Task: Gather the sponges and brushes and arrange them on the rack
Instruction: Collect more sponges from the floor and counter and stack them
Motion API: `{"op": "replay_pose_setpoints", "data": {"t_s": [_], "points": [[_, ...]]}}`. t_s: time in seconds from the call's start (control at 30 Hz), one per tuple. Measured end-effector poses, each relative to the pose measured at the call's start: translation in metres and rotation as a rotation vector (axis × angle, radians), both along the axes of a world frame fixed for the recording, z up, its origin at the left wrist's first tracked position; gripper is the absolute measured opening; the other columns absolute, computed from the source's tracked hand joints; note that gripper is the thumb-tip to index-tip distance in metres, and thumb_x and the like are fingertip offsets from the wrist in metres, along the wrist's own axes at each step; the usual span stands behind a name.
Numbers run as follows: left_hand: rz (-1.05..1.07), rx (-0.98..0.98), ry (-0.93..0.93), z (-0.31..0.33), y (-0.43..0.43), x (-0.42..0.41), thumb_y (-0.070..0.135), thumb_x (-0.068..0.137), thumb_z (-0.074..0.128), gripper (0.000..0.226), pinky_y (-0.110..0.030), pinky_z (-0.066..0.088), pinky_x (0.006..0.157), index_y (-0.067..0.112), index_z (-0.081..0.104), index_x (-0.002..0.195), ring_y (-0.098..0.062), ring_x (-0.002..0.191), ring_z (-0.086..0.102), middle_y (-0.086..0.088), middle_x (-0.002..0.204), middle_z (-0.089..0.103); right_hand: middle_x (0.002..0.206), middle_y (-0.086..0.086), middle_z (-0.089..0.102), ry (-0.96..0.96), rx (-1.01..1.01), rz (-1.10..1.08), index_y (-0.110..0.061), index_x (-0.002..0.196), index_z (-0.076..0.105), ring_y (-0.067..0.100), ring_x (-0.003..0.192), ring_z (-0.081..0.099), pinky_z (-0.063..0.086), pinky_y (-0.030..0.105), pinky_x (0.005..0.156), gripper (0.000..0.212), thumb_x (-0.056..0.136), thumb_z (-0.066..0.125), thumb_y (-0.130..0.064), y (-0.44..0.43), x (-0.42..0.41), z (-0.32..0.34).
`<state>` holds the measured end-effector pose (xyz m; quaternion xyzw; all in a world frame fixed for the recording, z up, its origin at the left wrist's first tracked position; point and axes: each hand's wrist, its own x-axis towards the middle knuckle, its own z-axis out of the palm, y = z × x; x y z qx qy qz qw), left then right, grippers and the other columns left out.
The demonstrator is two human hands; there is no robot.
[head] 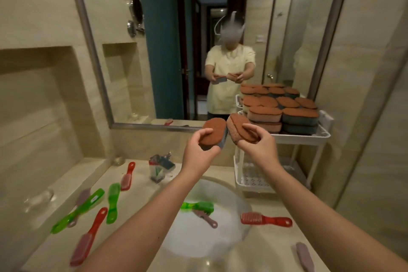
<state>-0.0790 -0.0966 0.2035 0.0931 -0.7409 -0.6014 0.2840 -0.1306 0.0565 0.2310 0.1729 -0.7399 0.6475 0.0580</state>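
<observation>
My left hand (199, 152) grips a brown-topped sponge with a grey base (213, 131), held up above the sink. My right hand (259, 147) holds a second brown sponge (238, 127) tilted on its side, touching the first one. Just right of them, the white rack's top shelf (309, 137) carries several stacked brown sponges (284, 115). Brushes lie loose on the counter: green ones (113, 202) and red ones (266, 219) around the basin, and a green brush (197, 206) and a mauve brush (205, 218) inside the sink.
The round sink (240, 203) lies below my forearms. The rack's lower shelf (254, 180) sits on the counter at right. A small clear holder (157, 171) stands behind the sink. A large mirror (92, 51) covers the wall ahead, reflecting a person.
</observation>
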Motion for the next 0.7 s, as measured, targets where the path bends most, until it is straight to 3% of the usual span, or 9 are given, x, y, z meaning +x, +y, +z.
{"op": "replay_pose_setpoints", "data": {"t_s": [0.07,0.17,0.33,0.47,0.7], "points": [[-0.052,-0.003,0.022,0.010,-0.004,-0.022,0.019,0.066,0.071,0.044,-0.035,0.054,0.092,0.035,0.061,0.106,-0.011,0.107,0.060,0.004,0.121,0.060,0.112,-0.004,0.061,0.019,-0.001,-0.057,-0.016,0.121,0.063,0.002,0.095,0.059,0.047,0.015,0.081,0.047,0.077,0.072,-0.003,0.001,-0.014,0.010],[-0.131,0.005,0.045,0.021,-0.008,-0.049,0.008,0.074,0.070,0.039,-0.036,0.054,0.093,0.031,0.063,0.105,-0.008,0.106,0.061,0.009,0.116,0.062,0.118,-0.002,0.063,0.036,-0.013,-0.138,-0.018,0.122,0.065,0.009,0.104,0.060,0.050,0.022,0.089,0.048,0.076,0.073,-0.006,0.003,-0.032,0.020],[-0.211,-0.020,0.092,0.040,-0.003,-0.082,0.011,0.076,0.072,0.034,-0.035,0.052,0.094,0.031,0.064,0.102,-0.009,0.106,0.060,0.012,0.112,0.063,0.123,-0.002,0.061,0.077,-0.015,-0.218,-0.017,0.128,0.062,0.010,0.109,0.058,0.049,0.021,0.090,0.050,0.079,0.070,-0.009,0.009,-0.055,0.033],[-0.219,-0.043,0.106,0.052,0.002,-0.106,0.014,0.075,0.073,0.035,-0.032,0.053,0.091,0.029,0.065,0.105,-0.006,0.103,0.061,0.010,0.111,0.064,0.130,0.000,0.060,0.113,-0.015,-0.253,-0.019,0.129,0.062,0.012,0.117,0.057,0.051,0.033,0.098,0.050,0.080,0.070,-0.013,0.015,-0.076,0.043],[-0.224,-0.067,0.087,0.071,0.012,-0.152,0.014,0.078,0.071,0.033,-0.034,0.054,0.090,0.027,0.064,0.107,-0.007,0.103,0.059,0.005,0.118,0.059,0.134,0.000,0.058,0.143,0.037,-0.267,-0.016,0.132,0.060,0.005,0.114,0.051,0.047,0.027,0.099,0.049,0.083,0.068,-0.013,0.024,-0.121,0.070]]}}
